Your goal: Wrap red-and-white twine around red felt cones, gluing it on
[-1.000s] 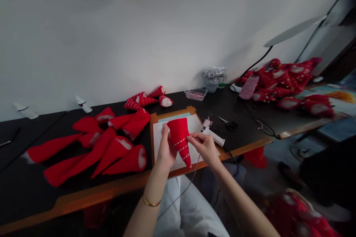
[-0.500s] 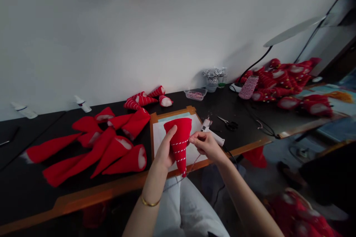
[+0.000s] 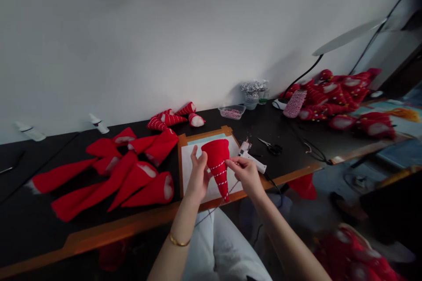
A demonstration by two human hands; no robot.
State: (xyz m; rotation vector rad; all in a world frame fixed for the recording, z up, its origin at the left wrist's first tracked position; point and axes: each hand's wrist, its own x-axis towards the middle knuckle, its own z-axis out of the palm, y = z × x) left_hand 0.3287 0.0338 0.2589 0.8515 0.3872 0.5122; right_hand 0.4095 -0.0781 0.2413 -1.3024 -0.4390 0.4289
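Observation:
A red fabric cone (image 3: pixel 215 153) hangs point down in front of me, with red-and-white twisted cord wound in rings round its lower half. My left hand (image 3: pixel 198 178) holds its left side, the thumb near the edge and a finger raised; the fingers behind the cone are partly hidden. At the cone's right edge, my right hand (image 3: pixel 245 173) pinches the cord between thumb and forefinger. Loose cord (image 3: pixel 210 214) trails from there down across my lap. Beneath the cone lies a white sheet (image 3: pixel 190 174) framed in brown tape.
Plain red cones (image 3: pixel 128 175) are piled at left, corded ones (image 3: pixel 173 118) behind. Right of the sheet are a white glue gun (image 3: pixel 252 157) and scissors (image 3: pixel 271 146). Farther off stand a plastic tub (image 3: pixel 231 113), a cord spool (image 3: pixel 295 104), a lamp (image 3: pixel 346 37) and heaped red cones (image 3: pixel 343 92).
The cone has shifted slightly right and its tip has risen. My left thumb has slid from the cone's front to its left edge, and a finger has lifted. My right hand keeps its pinch.

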